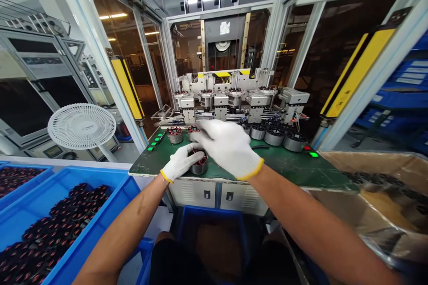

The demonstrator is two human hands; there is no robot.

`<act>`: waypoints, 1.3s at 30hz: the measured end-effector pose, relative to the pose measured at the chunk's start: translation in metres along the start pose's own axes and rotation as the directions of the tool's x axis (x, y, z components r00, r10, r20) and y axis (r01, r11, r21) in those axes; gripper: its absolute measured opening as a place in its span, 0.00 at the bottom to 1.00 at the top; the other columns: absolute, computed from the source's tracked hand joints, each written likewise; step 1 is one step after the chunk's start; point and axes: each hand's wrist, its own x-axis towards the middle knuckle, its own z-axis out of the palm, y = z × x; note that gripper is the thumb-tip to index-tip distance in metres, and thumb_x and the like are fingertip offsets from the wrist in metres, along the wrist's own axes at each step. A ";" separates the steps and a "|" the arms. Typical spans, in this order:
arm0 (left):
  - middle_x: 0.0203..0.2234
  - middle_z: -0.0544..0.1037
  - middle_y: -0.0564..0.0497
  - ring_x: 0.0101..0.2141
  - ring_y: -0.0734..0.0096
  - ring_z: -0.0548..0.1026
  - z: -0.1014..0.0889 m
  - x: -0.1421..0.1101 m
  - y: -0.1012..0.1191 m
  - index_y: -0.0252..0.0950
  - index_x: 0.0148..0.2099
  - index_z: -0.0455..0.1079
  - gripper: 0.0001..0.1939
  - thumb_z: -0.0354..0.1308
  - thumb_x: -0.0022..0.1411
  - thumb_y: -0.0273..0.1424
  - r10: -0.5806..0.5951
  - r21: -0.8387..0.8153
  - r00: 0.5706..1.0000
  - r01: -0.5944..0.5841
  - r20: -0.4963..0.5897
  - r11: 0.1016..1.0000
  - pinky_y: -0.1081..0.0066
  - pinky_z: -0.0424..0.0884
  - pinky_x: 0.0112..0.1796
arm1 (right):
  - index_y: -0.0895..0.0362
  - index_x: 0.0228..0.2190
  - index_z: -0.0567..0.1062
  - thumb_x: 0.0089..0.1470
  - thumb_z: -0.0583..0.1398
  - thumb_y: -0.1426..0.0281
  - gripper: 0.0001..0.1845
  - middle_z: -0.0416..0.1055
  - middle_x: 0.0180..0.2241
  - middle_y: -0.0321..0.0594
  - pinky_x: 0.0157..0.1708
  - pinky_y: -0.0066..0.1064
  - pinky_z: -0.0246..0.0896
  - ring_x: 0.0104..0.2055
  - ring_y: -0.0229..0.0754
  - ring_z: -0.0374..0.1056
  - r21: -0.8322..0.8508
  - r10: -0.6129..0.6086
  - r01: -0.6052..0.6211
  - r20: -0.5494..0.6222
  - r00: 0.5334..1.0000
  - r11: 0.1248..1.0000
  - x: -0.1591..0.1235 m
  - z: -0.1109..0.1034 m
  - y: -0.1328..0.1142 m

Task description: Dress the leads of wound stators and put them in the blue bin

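My left hand (180, 161), in a white glove with a yellow cuff, is wrapped round a wound motor stator (199, 168) near the front of the green tabletop (230, 170). Red-copper windings show in its top. Just above and to the right, my gloved right hand (227, 144) is smeared by motion, and its fingertips cannot be made out clearly. Behind my hands stand two more wound stators, one at the left (174, 135) and one beside the right fingers (193, 131). Several bare stators with black insulation (274, 136) line the table to the right.
A winding machine (220, 98) spans the back of the table, between yellow light barriers (127, 87). Blue bins (83, 227) of wound stators are at the left, near a white fan (82, 125). A carton (334, 160) with stators stands at the right.
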 end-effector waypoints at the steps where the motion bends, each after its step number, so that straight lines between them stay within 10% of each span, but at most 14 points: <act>1: 0.48 0.76 0.47 0.49 0.60 0.71 -0.001 -0.002 -0.002 0.34 0.53 0.67 0.22 0.47 0.64 0.41 0.020 -0.066 0.999 -0.022 -0.031 0.998 0.63 0.67 0.51 | 0.56 0.44 0.74 0.64 0.46 0.55 0.24 0.74 0.38 0.43 0.42 0.34 0.60 0.40 0.44 0.70 0.040 0.003 0.000 -0.076 0.997 0.999 -0.017 0.001 0.001; 5: 0.48 0.75 0.48 0.48 0.63 0.72 -0.004 -0.006 -0.007 0.35 0.54 0.66 0.22 0.54 0.59 0.36 0.075 -0.170 0.997 -0.078 -0.022 0.982 0.65 0.67 0.51 | 0.54 0.48 0.73 0.65 0.47 0.61 0.21 0.73 0.44 0.47 0.37 0.30 0.61 0.37 0.43 0.71 0.014 -0.109 0.108 0.131 0.985 0.994 -0.077 0.038 0.000; 9: 0.44 0.76 0.49 0.42 0.63 0.74 -0.006 -0.008 -0.004 0.36 0.57 0.63 0.35 0.65 0.46 0.34 -0.003 -0.100 0.998 0.008 0.055 0.995 0.65 0.71 0.45 | 0.53 0.60 0.60 0.64 0.46 0.66 0.25 0.59 0.59 0.53 0.29 0.32 0.63 0.33 0.44 0.72 -0.256 0.180 -0.105 0.290 0.940 0.961 -0.086 0.080 0.007; 12: 0.43 0.76 0.50 0.42 0.63 0.74 -0.008 -0.008 0.001 0.37 0.55 0.66 0.31 0.64 0.48 0.37 -0.012 -0.036 0.999 0.013 0.035 0.999 0.65 0.70 0.46 | 0.54 0.59 0.61 0.64 0.46 0.66 0.24 0.67 0.53 0.52 0.30 0.33 0.63 0.34 0.46 0.72 -0.287 0.252 -0.164 0.305 0.918 0.944 -0.075 0.086 0.016; 16: 0.44 0.76 0.50 0.42 0.65 0.74 -0.010 -0.002 0.006 0.37 0.53 0.68 0.28 0.64 0.49 0.36 0.024 -0.054 0.996 -0.019 0.091 0.998 0.67 0.68 0.47 | 0.54 0.40 0.75 0.65 0.46 0.66 0.18 0.75 0.33 0.42 0.33 0.31 0.59 0.35 0.45 0.72 -0.108 0.168 -0.142 0.296 0.940 0.984 -0.071 0.084 0.013; 21: 0.39 0.77 0.53 0.38 0.67 0.73 -0.002 0.002 0.008 0.38 0.50 0.71 0.25 0.65 0.47 0.34 -0.005 -0.104 0.996 0.015 0.094 0.994 0.70 0.68 0.42 | 0.54 0.36 0.76 0.64 0.49 0.65 0.16 0.76 0.32 0.39 0.31 0.28 0.55 0.34 0.41 0.71 0.121 0.102 -0.139 0.268 0.958 0.983 -0.073 0.094 0.005; 26: 0.39 0.77 0.53 0.38 0.68 0.73 0.008 0.001 0.008 0.37 0.47 0.72 0.22 0.63 0.47 0.29 0.014 -0.157 0.999 -0.008 0.039 0.988 0.71 0.67 0.41 | 0.55 0.33 0.78 0.59 0.54 0.64 0.14 0.76 0.31 0.37 0.28 0.25 0.55 0.32 0.38 0.70 0.363 -0.105 -0.035 0.360 0.927 0.931 -0.045 0.087 0.065; 32: 0.40 0.77 0.52 0.38 0.69 0.73 0.012 0.003 0.006 0.37 0.47 0.73 0.22 0.62 0.47 0.27 0.038 -0.226 0.999 -0.033 0.016 0.973 0.71 0.67 0.43 | 0.59 0.43 0.77 0.53 0.51 0.77 0.19 0.76 0.29 0.36 0.21 0.23 0.58 0.20 0.34 0.66 0.503 0.069 -0.319 0.454 0.888 0.803 0.012 0.108 0.107; 36: 0.38 0.77 0.53 0.36 0.70 0.73 0.012 0.002 0.005 0.38 0.47 0.73 0.22 0.63 0.47 0.28 0.019 -0.223 1.000 -0.016 0.011 0.975 0.72 0.68 0.41 | 0.58 0.40 0.78 0.53 0.51 0.77 0.18 0.76 0.31 0.37 0.25 0.25 0.62 0.25 0.36 0.69 0.481 0.150 -0.326 0.368 0.918 0.814 0.014 0.100 0.103; 39: 0.38 0.77 0.53 0.36 0.70 0.73 0.014 0.003 0.006 0.37 0.46 0.73 0.21 0.63 0.47 0.29 0.025 -0.220 1.000 -0.026 -0.010 0.975 0.72 0.68 0.41 | 0.55 0.45 0.75 0.60 0.49 0.71 0.18 0.76 0.40 0.38 0.34 0.27 0.65 0.33 0.38 0.71 0.424 0.287 -0.263 0.008 0.958 0.867 -0.007 0.075 0.093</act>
